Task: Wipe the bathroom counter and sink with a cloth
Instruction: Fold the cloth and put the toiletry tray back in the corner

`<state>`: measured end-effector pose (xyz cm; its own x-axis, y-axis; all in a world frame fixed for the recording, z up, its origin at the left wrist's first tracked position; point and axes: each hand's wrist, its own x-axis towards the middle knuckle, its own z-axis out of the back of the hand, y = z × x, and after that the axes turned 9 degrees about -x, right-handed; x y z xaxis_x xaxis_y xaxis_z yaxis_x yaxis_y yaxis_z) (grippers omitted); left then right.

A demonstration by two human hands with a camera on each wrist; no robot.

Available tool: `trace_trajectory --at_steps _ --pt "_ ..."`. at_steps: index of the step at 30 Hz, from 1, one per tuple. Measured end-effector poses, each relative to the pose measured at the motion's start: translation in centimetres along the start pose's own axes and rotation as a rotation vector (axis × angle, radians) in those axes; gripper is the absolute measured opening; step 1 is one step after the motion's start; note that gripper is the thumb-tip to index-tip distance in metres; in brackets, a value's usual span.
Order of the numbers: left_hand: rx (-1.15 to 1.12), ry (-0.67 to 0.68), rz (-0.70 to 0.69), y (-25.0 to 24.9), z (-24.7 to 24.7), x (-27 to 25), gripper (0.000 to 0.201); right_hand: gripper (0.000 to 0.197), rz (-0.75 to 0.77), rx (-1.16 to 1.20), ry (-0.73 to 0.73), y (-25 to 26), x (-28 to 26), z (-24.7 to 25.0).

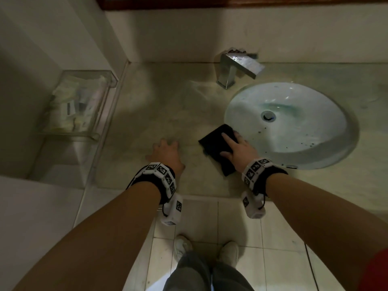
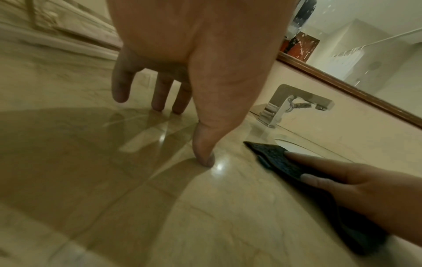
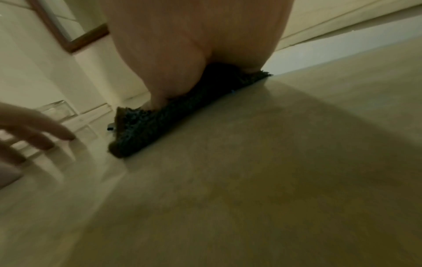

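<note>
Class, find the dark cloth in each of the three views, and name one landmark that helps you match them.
Head: dark cloth centre, under the right hand, beside the sink.
Left wrist: lower right, under fingers.
Right wrist: centre, beneath the hand.
Shared landmark: the left hand on the counter.

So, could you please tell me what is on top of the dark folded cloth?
The right hand presses flat on the dark folded cloth, fingers straight. The beige stone counter beneath it is hidden.
</note>
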<state>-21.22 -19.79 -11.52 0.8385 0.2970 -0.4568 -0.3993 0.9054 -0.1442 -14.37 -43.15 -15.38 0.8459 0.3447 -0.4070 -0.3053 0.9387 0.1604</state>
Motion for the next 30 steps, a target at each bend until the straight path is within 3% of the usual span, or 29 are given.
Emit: trace_trajectory --at_steps 9,15,21,27,30 --pt "-0.009 -0.035 0.012 -0.3 -0.4 -0.1 0.07 0.055 -0.072 0.152 -0.058 -0.9 0.7 0.5" --pt "0.001 -0.04 0.023 -0.3 -0.4 -0.1 0.069 0.031 -0.104 0.28 -0.148 -1.6 1.0 1.3" --pt "-0.001 -0.03 0.033 -0.3 -0.4 0.0 0.074 0.02 -0.306 0.238 -0.18 -5.1 -0.1 3.0" --pt "0.107 0.053 0.006 -1.3 0.7 -0.6 0.068 0.022 -0.191 0.363 -0.292 -5.2 -2.2 6.1" --pt "0.036 0.129 -0.048 -3.2 1.7 -1.4 0.064 0.028 -0.145 0.409 -0.259 -4.1 -3.2 8.3"
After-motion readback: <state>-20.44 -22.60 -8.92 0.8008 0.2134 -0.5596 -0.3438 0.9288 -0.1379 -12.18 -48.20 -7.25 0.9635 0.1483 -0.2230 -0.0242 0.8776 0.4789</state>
